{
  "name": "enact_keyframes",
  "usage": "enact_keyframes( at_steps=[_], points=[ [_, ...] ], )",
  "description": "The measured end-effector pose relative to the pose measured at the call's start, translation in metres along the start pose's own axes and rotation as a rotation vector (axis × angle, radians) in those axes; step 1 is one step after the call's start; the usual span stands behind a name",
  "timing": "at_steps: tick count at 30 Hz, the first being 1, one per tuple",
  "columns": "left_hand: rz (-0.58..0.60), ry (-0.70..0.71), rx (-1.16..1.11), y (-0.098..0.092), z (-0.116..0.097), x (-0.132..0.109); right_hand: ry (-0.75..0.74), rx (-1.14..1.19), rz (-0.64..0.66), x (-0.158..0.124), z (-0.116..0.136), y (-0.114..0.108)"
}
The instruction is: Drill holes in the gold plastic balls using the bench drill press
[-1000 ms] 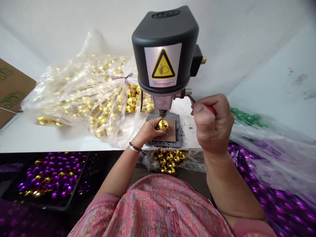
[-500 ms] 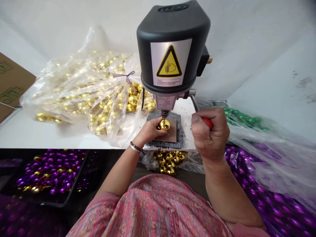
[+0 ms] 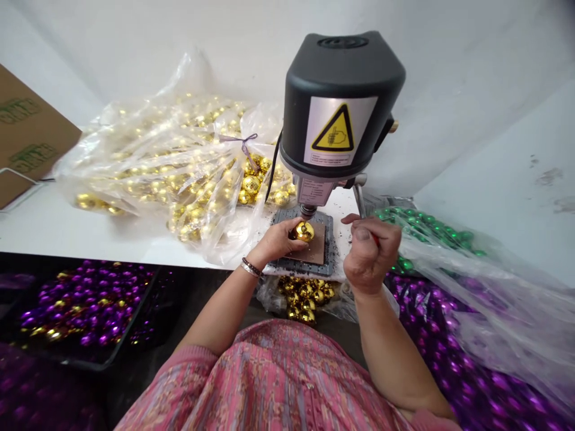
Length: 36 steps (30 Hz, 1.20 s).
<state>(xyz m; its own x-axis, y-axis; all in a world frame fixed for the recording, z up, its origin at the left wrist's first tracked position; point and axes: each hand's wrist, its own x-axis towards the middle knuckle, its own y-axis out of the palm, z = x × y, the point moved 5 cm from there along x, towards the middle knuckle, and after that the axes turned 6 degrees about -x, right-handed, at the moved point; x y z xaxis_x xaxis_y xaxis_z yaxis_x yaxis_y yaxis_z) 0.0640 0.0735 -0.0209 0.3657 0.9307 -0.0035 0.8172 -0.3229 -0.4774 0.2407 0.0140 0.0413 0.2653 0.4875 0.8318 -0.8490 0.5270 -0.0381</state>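
Thumb and fingers of my left hand [image 3: 282, 240] grip a shiny gold ball ornament [image 3: 304, 231] over a brown board [image 3: 314, 248]. The board lies on the grey base plate [image 3: 329, 263] of a black bench drill press [image 3: 344, 102]. Its chuck [image 3: 308, 211] is right above the ball; whether they touch I cannot tell. My right hand [image 3: 372, 251] is wrapped round the lever [image 3: 360, 197] at the machine's right side, and a bit of its red knob shows between the fingers. Dark shavings are scattered about the base.
A clear plastic bag [image 3: 179, 173] of gold balls lies on the white table [image 3: 148, 251], left of the press. More gold balls [image 3: 308, 299] sit below the table edge. Purple balls [image 3: 90, 305] fill a dark crate at left. Bagged green balls [image 3: 431, 230] and purple ones [image 3: 449, 341] are at right.
The view has shifted, so the press appears lower and further right. My right hand has moved closer in toward the press, its index finger now stretched out. My left hand keeps the ball under the chuck.
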Motion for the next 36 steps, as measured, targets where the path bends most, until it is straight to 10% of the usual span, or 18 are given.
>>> enact_keyframes(
  at_steps=[7,16,22,26,29,36],
  points=[
    [0.006,0.006,-0.001,0.002,0.004,0.001,0.031,-0.017,-0.04,0.001,0.003,0.0],
    [-0.111,-0.068,0.035,-0.009,-0.001,-0.028,0.352,-0.037,-0.004,0.09,0.05,-0.002],
    [0.249,-0.029,0.012,0.006,-0.013,-0.073,0.33,-0.077,-0.045,0.086,0.048,-0.002],
    [0.223,-0.02,0.049,-0.004,-0.013,-0.08,0.323,-0.114,-0.073,0.083,0.048,-0.003],
    [-0.057,-0.073,0.158,-0.041,-0.002,-0.08,0.334,-0.105,-0.094,0.082,0.046,-0.004],
    [-1.16,-0.296,0.459,-0.16,0.055,-0.121,0.35,-0.099,-0.06,0.078,0.041,-0.005]
  ],
)
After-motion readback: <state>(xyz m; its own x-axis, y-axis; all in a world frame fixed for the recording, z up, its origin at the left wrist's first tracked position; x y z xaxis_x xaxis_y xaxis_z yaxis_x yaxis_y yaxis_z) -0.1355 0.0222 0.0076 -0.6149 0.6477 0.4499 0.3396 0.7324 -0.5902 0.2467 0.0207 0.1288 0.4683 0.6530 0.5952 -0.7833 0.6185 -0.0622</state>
